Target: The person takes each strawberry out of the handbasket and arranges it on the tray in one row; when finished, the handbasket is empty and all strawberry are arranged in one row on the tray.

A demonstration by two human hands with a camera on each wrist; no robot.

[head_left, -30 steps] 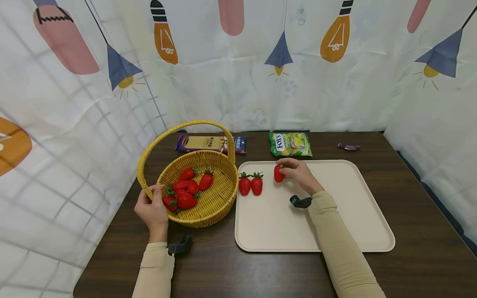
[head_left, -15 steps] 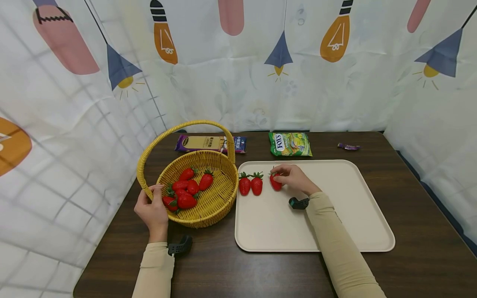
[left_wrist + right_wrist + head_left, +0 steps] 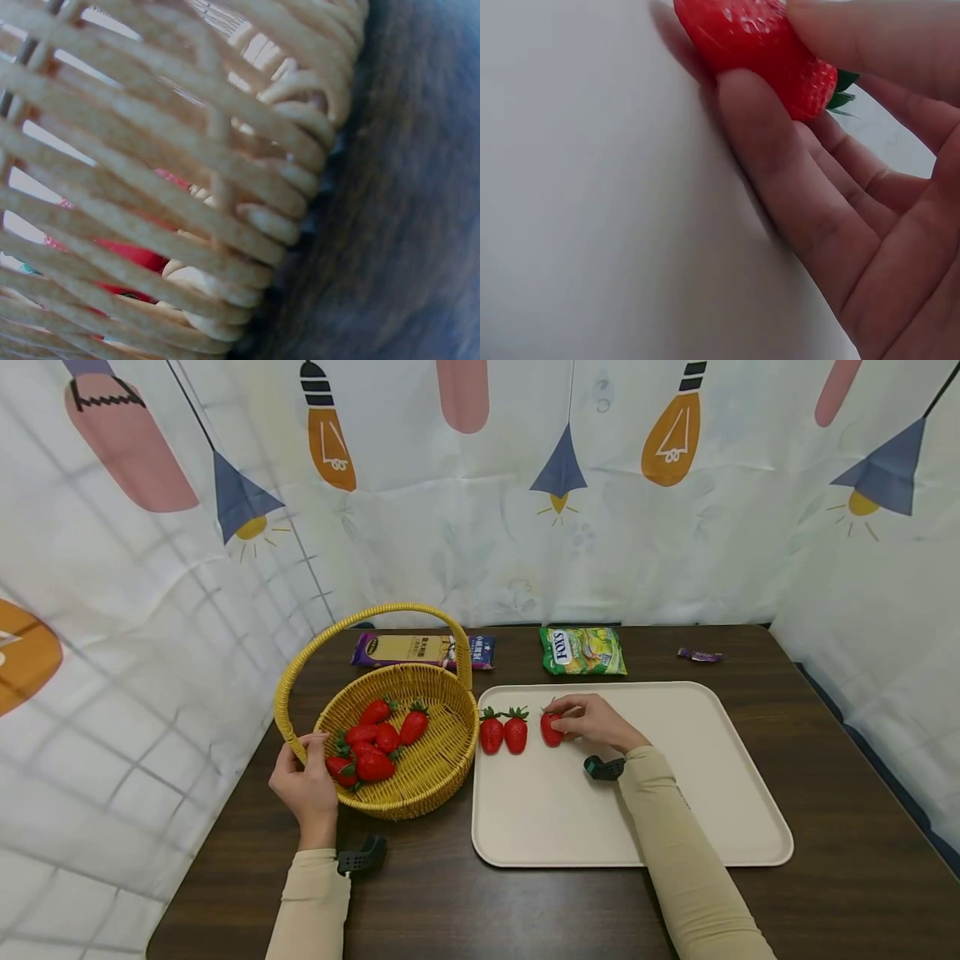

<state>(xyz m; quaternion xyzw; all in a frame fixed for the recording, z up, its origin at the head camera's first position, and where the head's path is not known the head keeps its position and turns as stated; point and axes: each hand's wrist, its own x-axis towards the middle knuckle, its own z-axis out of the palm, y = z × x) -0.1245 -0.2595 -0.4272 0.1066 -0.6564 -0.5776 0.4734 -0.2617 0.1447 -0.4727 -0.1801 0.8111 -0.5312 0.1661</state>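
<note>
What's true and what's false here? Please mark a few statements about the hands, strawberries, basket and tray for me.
1. The left hand holds the handle of the yellow basket. True.
2. The basket is empty. False: several strawberries lie in it.
3. The right hand pinches a strawberry. True.
4. The green bag lies on the table beyond the pale tray. True.
5. No strawberries lie near the tray's left edge. False: two strawberries lie there.

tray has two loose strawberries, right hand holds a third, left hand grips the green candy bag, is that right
No: the head view shows the left hand gripping the yellow basket, not the green candy bag. The rest stands.
</note>
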